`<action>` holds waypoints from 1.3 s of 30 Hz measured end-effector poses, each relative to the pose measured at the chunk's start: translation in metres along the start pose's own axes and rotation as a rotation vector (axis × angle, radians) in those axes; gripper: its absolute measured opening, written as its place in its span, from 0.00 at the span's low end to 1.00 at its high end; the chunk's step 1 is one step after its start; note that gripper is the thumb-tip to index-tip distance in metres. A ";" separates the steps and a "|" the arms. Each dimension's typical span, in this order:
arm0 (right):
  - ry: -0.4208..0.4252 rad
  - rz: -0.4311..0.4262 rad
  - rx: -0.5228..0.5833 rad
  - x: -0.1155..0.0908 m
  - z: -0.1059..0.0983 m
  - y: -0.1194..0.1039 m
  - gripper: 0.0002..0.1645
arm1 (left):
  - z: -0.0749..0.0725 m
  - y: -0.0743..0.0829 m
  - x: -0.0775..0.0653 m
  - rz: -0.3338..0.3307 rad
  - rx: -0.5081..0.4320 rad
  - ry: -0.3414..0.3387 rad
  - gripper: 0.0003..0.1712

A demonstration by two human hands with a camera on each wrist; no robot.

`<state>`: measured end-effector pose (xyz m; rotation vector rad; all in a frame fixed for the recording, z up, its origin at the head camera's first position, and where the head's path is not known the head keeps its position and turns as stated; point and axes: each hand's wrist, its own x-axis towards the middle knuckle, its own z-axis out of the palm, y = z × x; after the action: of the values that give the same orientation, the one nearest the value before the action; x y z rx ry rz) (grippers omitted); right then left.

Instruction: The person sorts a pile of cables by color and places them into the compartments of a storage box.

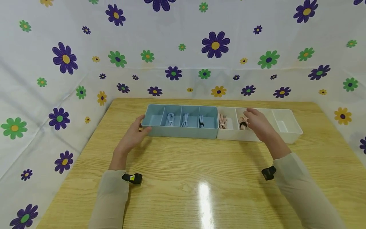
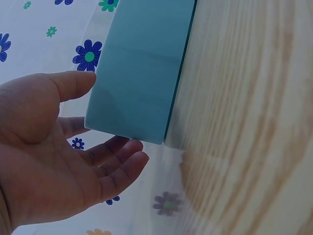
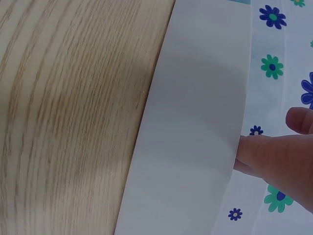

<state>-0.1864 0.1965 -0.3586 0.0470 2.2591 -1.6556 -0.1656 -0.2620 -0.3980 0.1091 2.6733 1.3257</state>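
Observation:
A light-blue divided box (image 1: 183, 132) stands end to end with a white divided box (image 1: 232, 135) on the wooden table. My left hand (image 1: 132, 135) is at the blue box's left end, thumb by the front corner, fingers loosely curved along the short side. Over the white box, my right hand (image 1: 259, 124) has its fingers extended above the middle compartments, partly hiding them. Coiled light-blue cables (image 1: 170, 119) lie in separate blue compartments; one bundle (image 1: 201, 121) has a black tie. Pink cables (image 1: 222, 121) lie in the white box, the second coil (image 1: 242, 124) also tied in black.
The wooden table (image 1: 171, 178) extends in front of both boxes. Behind them and at the sides hangs a white cloth (image 1: 177, 25) with purple, green and yellow flowers. A black wrist camera (image 1: 135, 178) sits on the left sleeve, another camera (image 1: 268, 173) on the right.

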 end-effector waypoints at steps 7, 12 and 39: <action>-0.005 -0.048 0.008 -0.008 0.001 0.003 0.44 | -0.003 -0.003 -0.003 -0.021 -0.005 0.002 0.43; 0.001 -0.115 0.017 -0.014 0.006 0.004 0.45 | -0.004 -0.001 -0.006 -0.039 -0.002 0.020 0.43; 0.052 -0.316 0.021 -0.058 0.011 -0.007 0.41 | -0.007 0.032 -0.018 0.114 0.170 0.228 0.43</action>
<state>-0.1302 0.1941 -0.3381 -0.2789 2.3851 -1.8503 -0.1492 -0.2503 -0.3665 0.1393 3.0122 1.2044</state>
